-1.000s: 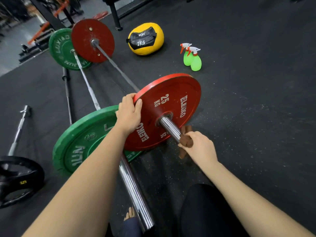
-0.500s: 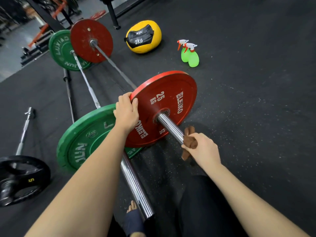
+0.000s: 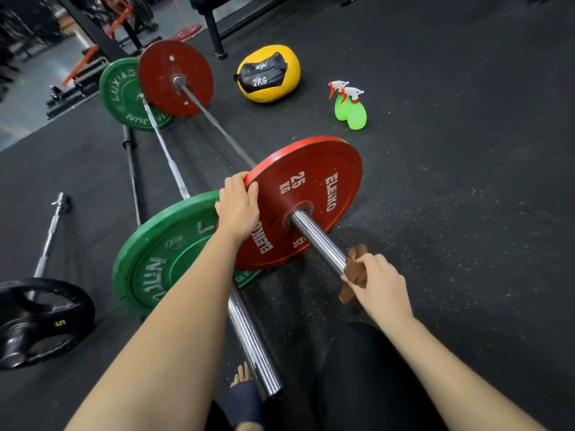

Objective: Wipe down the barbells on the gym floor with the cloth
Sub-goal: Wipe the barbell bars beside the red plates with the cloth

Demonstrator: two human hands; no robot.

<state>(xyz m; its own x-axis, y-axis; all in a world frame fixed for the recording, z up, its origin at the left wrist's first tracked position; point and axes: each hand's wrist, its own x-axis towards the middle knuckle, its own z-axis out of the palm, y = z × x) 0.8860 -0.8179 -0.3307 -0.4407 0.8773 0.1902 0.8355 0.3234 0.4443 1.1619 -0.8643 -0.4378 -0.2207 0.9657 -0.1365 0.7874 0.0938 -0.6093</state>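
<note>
the brown cloth [image 3: 354, 269] is bunched round the very end of the chrome sleeve [image 3: 317, 241] that sticks out of the red 25 kg plate [image 3: 311, 188] toward the camera. the right hand [image 3: 376, 284] has its fingers curled tight round the cloth, pinning it to the sleeve, and a tail of cloth hangs below the fist. the left hand [image 3: 238, 206] is up on that plate's rim, fingers hooked over the edge and thumb on the face, so it's a proper grip, not a resting palm.

the red 25 kg plate stands on edge on the dark rubber floor [image 3: 466, 181]. just left of it, partly hidden by it, is a green plate [image 3: 168, 253] on a second barbell, whose own thick sleeve [image 3: 252, 343] runs toward the camera between the arms. beyond the red 25 kg plate the two bars run off to a far red plate [image 3: 175, 77] and a far green plate [image 3: 121, 94]. well to its left lies a black plate [image 3: 43, 318] marked 5, on a short bar. beyond it to the right stand two green spray bottles [image 3: 350, 105], touching, and further back a yellow 2kg ball [image 3: 269, 74].
</note>
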